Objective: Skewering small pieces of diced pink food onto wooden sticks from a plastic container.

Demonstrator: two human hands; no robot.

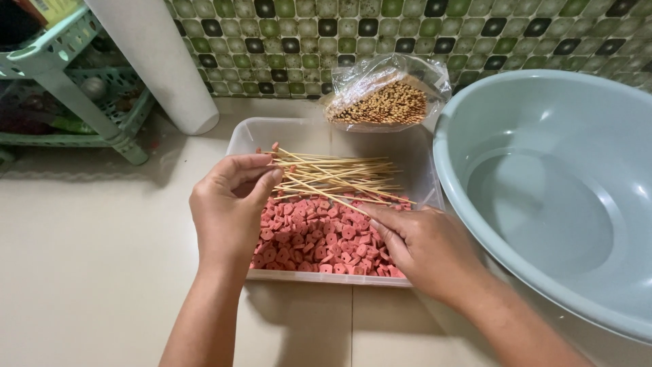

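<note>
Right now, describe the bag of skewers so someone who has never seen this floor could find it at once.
Start at the big grey-green basin on the right. Just left of its rim, the clear bag leans on the tiled wall behind the clear tub. Its sticks are packed end-on, unlike the loose bunch over the tub.

You are working on a pale cream tiled floor (pixel 88 258). Straight ahead of you a clear plastic tub (pixel 252 133) sits flat on it, close to the tiled wall. Just to your right, a big grey-green basin (pixel 543 197) rests on the floor, its rim right beside the tub. To your far left, a mint-green plastic rack (pixel 75 81) stands on its legs. Between rack and tub, a white pipe (pixel 159 61) meets the floor at a slant.
</note>
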